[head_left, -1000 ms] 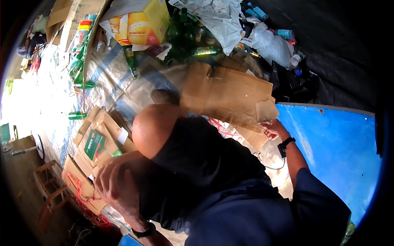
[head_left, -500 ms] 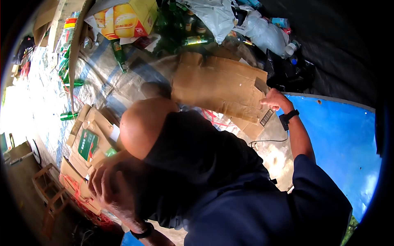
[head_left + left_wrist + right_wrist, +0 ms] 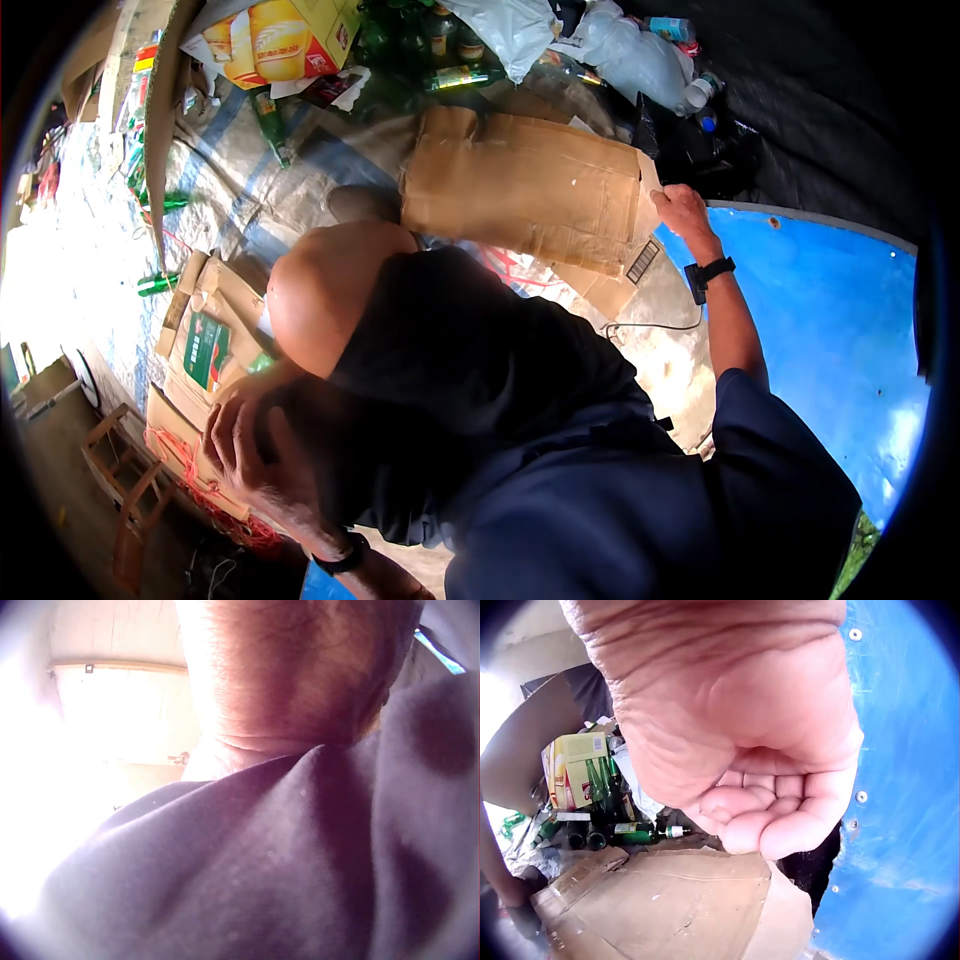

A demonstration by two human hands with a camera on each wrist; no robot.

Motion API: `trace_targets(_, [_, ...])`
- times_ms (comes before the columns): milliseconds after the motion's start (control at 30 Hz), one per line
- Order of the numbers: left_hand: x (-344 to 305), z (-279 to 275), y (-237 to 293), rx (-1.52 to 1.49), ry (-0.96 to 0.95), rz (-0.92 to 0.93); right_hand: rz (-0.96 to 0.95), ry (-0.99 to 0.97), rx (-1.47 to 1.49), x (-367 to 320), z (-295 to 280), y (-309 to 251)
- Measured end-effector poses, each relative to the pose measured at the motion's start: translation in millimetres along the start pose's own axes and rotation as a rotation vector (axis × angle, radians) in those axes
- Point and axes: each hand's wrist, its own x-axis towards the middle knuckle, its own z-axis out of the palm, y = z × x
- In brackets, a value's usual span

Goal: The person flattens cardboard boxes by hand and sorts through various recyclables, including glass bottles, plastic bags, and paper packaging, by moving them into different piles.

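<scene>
My right hand (image 3: 682, 210) is at the right edge of a large flattened cardboard sheet (image 3: 520, 185) that lies over the littered floor. In the right wrist view its fingers (image 3: 780, 825) are curled into the palm just above a raised flap of that sheet (image 3: 682, 907). The thumb is hidden, and the hold seems to be a pinch on the flap's edge. My left hand (image 3: 245, 440) rests with spread fingers on my dark-clothed bent leg (image 3: 450, 360). The left wrist view shows only skin and dark cloth (image 3: 285, 870).
A yellow carton (image 3: 275, 40), green bottles (image 3: 420, 45) and clear plastic bags (image 3: 620, 50) are heaped beyond the sheet. A blue panel (image 3: 820, 320) lies at the right. Flattened cartons tied with red string (image 3: 200, 340) and a wooden stool (image 3: 120, 480) stand at the left.
My right hand has risen and gone farther out along the cardboard's right edge, and the sheet has shifted away with it. The left hand stays on my leg.
</scene>
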Motion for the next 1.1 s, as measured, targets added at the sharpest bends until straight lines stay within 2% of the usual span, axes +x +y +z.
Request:
trace_targets(167, [1,0,3,0.003,0.007,-0.007,-0.037,0.013,0.012,-1,-10,1])
trace_targets(267, [1,-1,4,0.011,0.001,-0.019,-0.078,0.023,0.086,-5,3,-9])
trace_targets(300, [1,-1,4,0.020,-0.002,-0.025,-0.125,-0.023,0.111,-6,15,-9])
trace_targets(333, [1,-1,3,0.021,0.017,-0.032,-0.124,-0.163,0.008,-7,18,-19])
trace_targets(367, [-1,-1,0,0.010,0.004,-0.032,-0.113,-0.166,0.017,-14,27,-33])
trace_targets(400, [-2,0,-2,0.000,-0.008,-0.031,-0.210,-0.218,-0.017,-14,41,-37])
trace_targets(433, [-3,1,-7,-0.006,-0.006,-0.026,-0.195,-0.335,-0.185,-12,56,-48])
trace_targets(467, [-4,1,-8,-0.003,0.014,-0.033,-0.345,-0.378,-0.266,-16,62,-53])
trace_targets(533, [-3,0,-8,-0.029,0.003,-0.035,-0.433,-0.405,-0.231,-3,64,-71])
trace_targets(600, [-2,0,-5,-0.019,0.029,-0.054,-0.251,-0.574,-0.064,21,70,-102])
trace_targets(633, [-2,0,-6,-0.020,0.028,-0.048,-0.259,-0.560,-0.063,31,61,-122])
trace_targets(700, [-1,0,-7,-0.025,0.044,-0.044,-0.042,-0.580,0.422,59,37,-159])
trace_targets(733, [0,-1,-7,-0.023,0.064,-0.048,-0.057,-0.566,0.425,78,45,-167])
trace_targets(800, [2,-3,-8,-0.037,0.026,-0.036,-0.189,0.074,0.404,110,58,-193])
trace_targets(900, [0,-2,-10,-0.034,0.042,-0.059,-0.122,0.230,0.294,148,46,-229])
trace_targets(1067, [2,-4,-12,-0.044,0.033,-0.095,-0.064,0.280,0.204,196,31,-267])
trace_targets(1100, [1,-3,-14,-0.057,0.037,-0.103,-0.048,0.237,0.180,213,38,-263])
